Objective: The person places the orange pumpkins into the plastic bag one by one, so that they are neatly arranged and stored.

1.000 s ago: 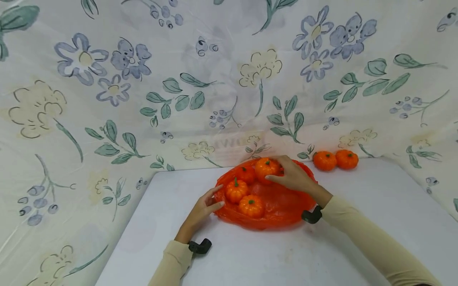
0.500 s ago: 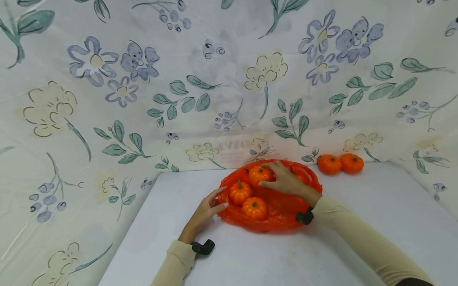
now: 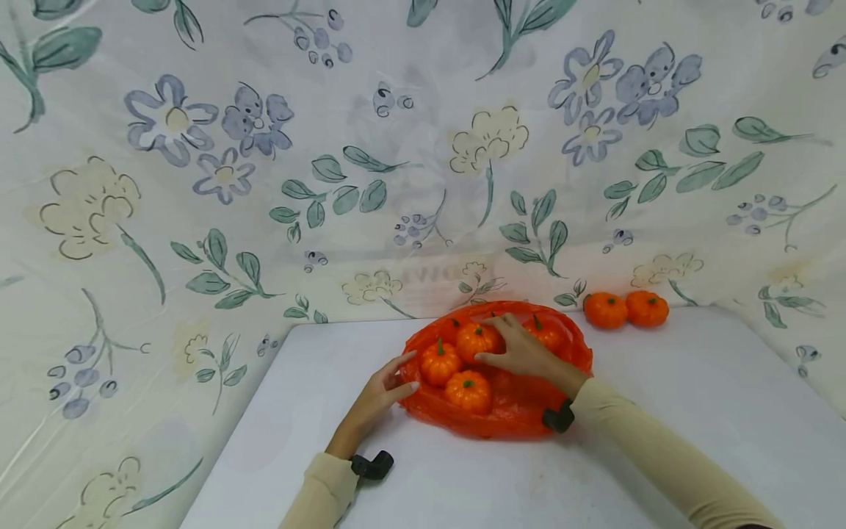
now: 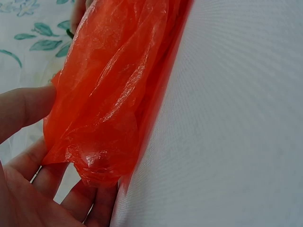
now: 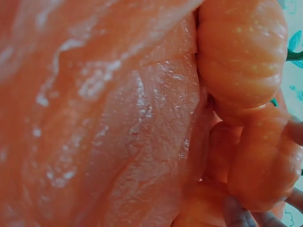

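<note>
An orange plastic bag point(image 3: 522, 411) lies open on the white table point(image 3: 463, 485) with several small orange pumpkins in it. My right hand point(image 3: 492, 342) reaches into the bag and grips one pumpkin point(image 3: 472, 342) at the back of the cluster. In the right wrist view its fingers point(image 5: 239, 215) curl under that pumpkin point(image 5: 260, 165), with another pumpkin point(image 5: 241, 52) above it. My left hand point(image 3: 410, 371) holds the bag's left edge; the left wrist view shows the crumpled bag point(image 4: 109, 94) between thumb and fingers point(image 4: 71, 203).
Two more pumpkins point(image 3: 604, 310) point(image 3: 646, 308) sit side by side at the table's far right, against a floral cloth point(image 3: 264, 184) that walls in the back and both sides. Bare table lies in front of the bag.
My right hand has brought its pumpkin down and to the left, in among the others in the bag. The left hand has stayed on the bag's edge.
</note>
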The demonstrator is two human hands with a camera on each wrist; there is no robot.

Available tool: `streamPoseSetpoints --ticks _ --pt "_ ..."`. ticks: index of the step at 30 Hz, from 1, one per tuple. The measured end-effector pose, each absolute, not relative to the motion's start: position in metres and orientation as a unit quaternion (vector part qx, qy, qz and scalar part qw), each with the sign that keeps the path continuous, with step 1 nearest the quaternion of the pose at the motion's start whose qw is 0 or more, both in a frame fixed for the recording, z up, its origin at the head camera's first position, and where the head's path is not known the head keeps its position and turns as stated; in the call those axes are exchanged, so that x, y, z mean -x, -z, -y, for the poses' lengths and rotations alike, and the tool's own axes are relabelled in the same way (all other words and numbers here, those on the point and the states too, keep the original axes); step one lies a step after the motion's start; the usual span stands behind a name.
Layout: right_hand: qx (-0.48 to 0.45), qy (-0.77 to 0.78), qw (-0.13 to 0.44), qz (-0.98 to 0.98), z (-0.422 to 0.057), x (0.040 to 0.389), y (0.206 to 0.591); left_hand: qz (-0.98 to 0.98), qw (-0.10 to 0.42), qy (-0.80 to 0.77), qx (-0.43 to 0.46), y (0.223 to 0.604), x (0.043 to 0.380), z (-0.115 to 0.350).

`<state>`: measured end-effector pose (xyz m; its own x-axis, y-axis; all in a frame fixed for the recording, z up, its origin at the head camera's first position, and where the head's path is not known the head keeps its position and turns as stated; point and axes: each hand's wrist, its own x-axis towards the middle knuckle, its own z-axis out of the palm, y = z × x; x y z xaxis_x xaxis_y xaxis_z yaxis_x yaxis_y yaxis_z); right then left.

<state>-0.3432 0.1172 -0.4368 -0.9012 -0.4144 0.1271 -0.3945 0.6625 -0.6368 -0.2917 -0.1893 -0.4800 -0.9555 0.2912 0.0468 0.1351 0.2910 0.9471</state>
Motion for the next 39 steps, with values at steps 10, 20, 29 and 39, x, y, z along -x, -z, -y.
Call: streamPoseSetpoints --ticks 10,20,29,39 --pt "0.229 0.335 0.018 -0.914 -0.119 0.339 0.446 -0.800 0.069 -0.579 -0.140 0.481 0.293 0.189" --pt "0.238 0.320 0.005 -0.917 -0.122 0.341 0.454 -0.799 0.064 -0.582 -0.139 0.481 0.295 0.190" --pt "0.241 0.316 0.008 -0.917 -0.123 0.336 0.457 -0.802 0.071 -0.576 -0.141 0.482 0.293 0.191" --pt "0.243 0.305 0.016 -0.921 -0.123 0.335 0.460 -0.798 0.069 -0.581 -0.145 0.481 0.292 0.190"
